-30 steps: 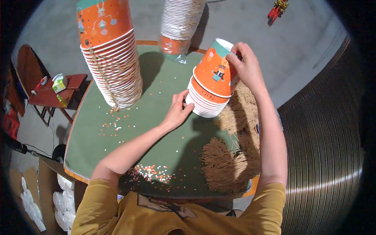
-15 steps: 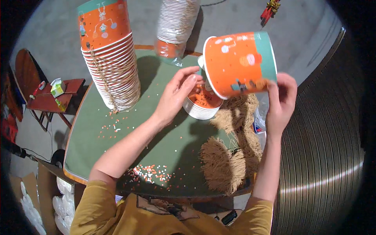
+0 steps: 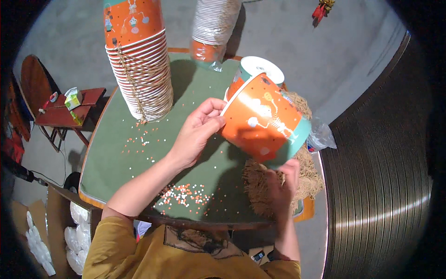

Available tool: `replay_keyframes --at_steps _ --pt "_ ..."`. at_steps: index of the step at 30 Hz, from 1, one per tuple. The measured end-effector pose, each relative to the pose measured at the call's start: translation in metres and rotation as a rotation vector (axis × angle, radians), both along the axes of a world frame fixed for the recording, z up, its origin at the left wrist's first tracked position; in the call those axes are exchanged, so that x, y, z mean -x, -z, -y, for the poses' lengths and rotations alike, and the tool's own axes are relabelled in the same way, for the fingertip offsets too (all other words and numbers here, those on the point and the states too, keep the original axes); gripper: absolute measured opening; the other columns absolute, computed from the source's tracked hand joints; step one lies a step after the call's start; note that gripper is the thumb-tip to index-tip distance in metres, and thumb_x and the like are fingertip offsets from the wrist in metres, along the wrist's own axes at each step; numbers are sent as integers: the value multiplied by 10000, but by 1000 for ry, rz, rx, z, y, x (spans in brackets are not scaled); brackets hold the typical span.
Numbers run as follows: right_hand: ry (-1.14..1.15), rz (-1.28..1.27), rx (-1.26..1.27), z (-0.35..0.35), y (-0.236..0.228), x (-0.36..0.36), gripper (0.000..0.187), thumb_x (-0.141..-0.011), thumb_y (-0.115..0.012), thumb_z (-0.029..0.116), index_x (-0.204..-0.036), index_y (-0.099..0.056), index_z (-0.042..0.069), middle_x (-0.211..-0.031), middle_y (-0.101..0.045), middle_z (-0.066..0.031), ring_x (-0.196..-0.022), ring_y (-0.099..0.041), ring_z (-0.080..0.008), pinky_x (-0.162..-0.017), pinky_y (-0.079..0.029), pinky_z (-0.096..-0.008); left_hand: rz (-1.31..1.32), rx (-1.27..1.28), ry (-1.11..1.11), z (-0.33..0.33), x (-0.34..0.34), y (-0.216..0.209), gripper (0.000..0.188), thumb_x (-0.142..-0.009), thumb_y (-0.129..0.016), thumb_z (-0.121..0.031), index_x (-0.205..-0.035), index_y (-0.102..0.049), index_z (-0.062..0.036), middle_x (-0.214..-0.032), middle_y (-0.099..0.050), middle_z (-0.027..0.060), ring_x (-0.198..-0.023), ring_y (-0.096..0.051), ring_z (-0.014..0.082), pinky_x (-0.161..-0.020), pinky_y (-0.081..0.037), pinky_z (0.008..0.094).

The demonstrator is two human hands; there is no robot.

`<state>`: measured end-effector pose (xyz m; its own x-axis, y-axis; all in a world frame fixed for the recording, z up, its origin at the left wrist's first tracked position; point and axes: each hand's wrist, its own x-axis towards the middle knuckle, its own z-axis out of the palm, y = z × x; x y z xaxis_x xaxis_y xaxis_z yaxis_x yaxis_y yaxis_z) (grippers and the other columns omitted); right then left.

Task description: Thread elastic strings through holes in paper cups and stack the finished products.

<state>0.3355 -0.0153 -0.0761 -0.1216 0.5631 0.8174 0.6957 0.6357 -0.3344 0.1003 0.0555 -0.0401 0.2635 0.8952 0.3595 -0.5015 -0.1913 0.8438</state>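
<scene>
An orange paper bucket [image 3: 265,121] with a green base band and skeleton prints is tilted above the table, its base towards the lower right. My left hand [image 3: 200,132] pinches its white rim. Below the base, my right hand [image 3: 283,183] is over a bundle of tan cords [image 3: 260,190]; its fingers are smeared, and whether they hold a cord is unclear. Just behind the held bucket stands another orange and green bucket [image 3: 241,74], partly hidden. At the left rises a tall stack of nested buckets [image 3: 144,79] with tan cords hanging down its side.
Orange and white paper dots [image 3: 183,195] lie scattered on the green tabletop [image 3: 116,158]. A plastic-wrapped bucket stack [image 3: 211,28] stands at the back. Clear plastic [image 3: 323,135] sits by the right edge, near a ribbed dark surface [image 3: 381,186]. A red bench [image 3: 79,109] is at left.
My right hand has let go of the bucket and moved down to the cords. The bucket has come lower and turned, now in my left hand alone.
</scene>
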Motion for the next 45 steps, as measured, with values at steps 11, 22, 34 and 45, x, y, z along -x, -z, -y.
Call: replay_keyframes --at_steps 11,22,34,45 --pt "-103 88 392 10 34 20 210 -804 -630 14 -1010 -607 41 -1024 -582 -153 -931 -564 -332 -795 -463 -402 -145 57 -61 21 33 3 210 -911 -515 -131 -1101 -515 -41 -966 -612 6 -862 -567 64 -783 -448 244" --pt "-199 270 281 8 47 34 190 -820 -619 103 -1003 -571 99 -986 -579 -132 -894 -588 -335 -740 -510 -427 -440 38 -215 17 36 -22 256 -928 -558 -158 -1155 -557 -38 -914 -629 5 -805 -605 66 -673 -500 237" --pt "294 85 532 -11 15 -53 116 -855 -588 103 -913 -641 18 -915 -606 -139 -900 -577 -322 -806 -459 -390 -1265 -711 -494 59 50 14 224 -754 -582 -4 -975 -585 -37 -782 -538 95 -739 -545 276 -672 -391 373" --pt "214 265 613 -2 14 -44 98 -838 -620 130 -841 -635 34 -845 -591 -133 -862 -547 -321 -785 -445 -408 -1317 -671 -521 58 49 23 198 -735 -587 -14 -932 -575 -28 -802 -545 110 -741 -534 289 -683 -387 380"
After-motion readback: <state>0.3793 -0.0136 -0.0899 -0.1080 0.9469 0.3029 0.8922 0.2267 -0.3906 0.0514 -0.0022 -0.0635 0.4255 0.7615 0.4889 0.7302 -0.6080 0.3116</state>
